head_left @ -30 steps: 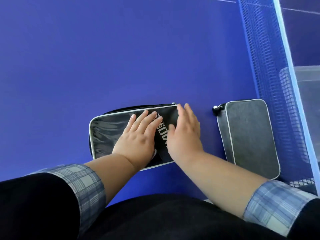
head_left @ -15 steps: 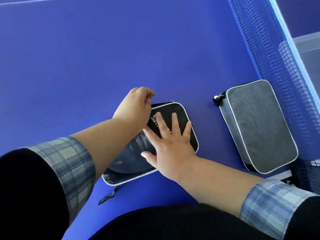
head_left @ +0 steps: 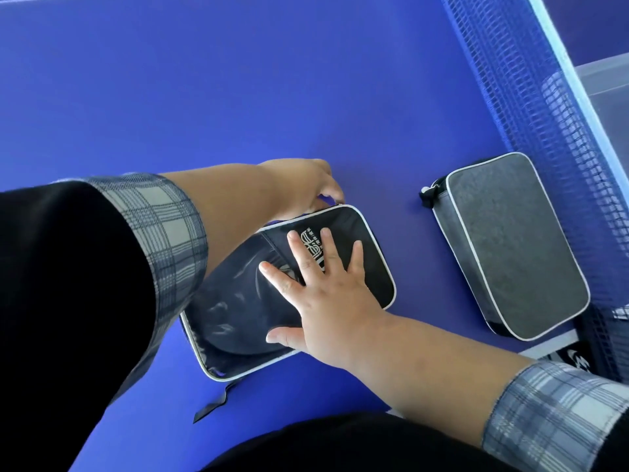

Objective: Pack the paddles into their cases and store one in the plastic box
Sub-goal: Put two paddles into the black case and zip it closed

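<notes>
A black paddle case (head_left: 367, 253) with white piping and white print lies on the blue table, a round paddle shape showing through its clear panel. My right hand (head_left: 323, 287) presses flat on its top with fingers spread. My left hand (head_left: 306, 185) reaches over the case's far corner, fingers curled and pinching something small there, seemingly the zipper pull, which they hide. A grey paddle case (head_left: 510, 243) with white piping lies closed to the right. The clear plastic box (head_left: 606, 93) stands beyond the net.
The blue mesh net (head_left: 531, 107) with its white top band runs diagonally along the right, separating the cases from the plastic box. A black strap (head_left: 211, 405) trails from the black case's near corner. Open blue table surface (head_left: 238, 80) stretches to the left and far side.
The black case has been turned from lying sideways to angled. My left hand left its top and went to the far corner. My right hand stays flat on it.
</notes>
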The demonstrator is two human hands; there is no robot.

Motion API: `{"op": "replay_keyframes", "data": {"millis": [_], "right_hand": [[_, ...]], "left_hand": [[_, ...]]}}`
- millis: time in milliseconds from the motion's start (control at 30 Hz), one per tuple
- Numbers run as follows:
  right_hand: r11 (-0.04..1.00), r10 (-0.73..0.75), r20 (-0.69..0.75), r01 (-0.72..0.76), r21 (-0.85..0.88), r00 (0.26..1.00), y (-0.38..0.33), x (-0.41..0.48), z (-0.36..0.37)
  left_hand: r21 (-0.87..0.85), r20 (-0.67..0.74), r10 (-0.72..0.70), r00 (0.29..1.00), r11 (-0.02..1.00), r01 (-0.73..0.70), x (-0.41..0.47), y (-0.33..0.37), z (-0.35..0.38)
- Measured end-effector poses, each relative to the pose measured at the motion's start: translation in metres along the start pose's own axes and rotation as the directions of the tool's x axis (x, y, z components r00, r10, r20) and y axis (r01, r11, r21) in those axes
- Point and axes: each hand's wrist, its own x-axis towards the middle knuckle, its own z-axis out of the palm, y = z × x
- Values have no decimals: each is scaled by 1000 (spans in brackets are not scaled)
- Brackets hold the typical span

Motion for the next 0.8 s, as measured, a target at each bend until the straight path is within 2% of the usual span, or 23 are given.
{"op": "replay_keyframes", "data": {"millis": [200,400,633,800], "right_hand": [[1000,9,-7,-9,-12,1000,-1,0,2],[1000,13,3,-13,-20,1000,0,0,4],[999,18,2,-18,-50,1000,0,1,7],[998,22,4,-21,-59,1000,1,2,10]], "left_hand": [[139,-96,30,995,990,-16,-11,-9,6],[302,-114,105,988,951,-66,-19,-11,4],[356,-173,69,983,934,-3,-54,-31,19],[332,-232,41,972,942,39,-75,-38,23]]}}
